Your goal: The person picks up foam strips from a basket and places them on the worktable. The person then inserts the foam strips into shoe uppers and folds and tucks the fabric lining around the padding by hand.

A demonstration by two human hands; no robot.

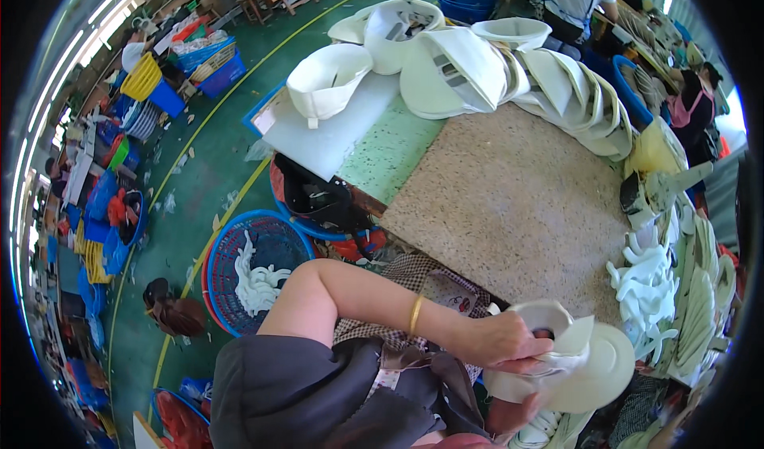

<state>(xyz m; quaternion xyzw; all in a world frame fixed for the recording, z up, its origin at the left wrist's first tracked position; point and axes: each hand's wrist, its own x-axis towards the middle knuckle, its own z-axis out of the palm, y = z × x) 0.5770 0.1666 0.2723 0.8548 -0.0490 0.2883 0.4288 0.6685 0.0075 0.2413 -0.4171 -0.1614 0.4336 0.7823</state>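
Close to my body, at the near right corner of the speckled board, I have a cream-white hat (pixel 602 367) with a wide round brim, held tilted. My left hand (pixel 509 339), a gold bangle on its wrist, is closed on the hat's edge, pinching the white fabric. Beneath the hat's near side is my right hand (pixel 509 415), touching it; its fingers are blurred and mostly hidden by the hat. A dark opening shows in the crown beside my left fingers. Right of the hat lies a heap of white curled strips (pixel 643 286).
A speckled board (pixel 517 202) tops the table, beside a pale green sheet (pixel 394 143). White hat pieces (pixel 454 71) line its far side. A small machine (pixel 649 190) stands right. A blue basket (pixel 259 220) with white strips is left on the green floor. Other people work farther off.
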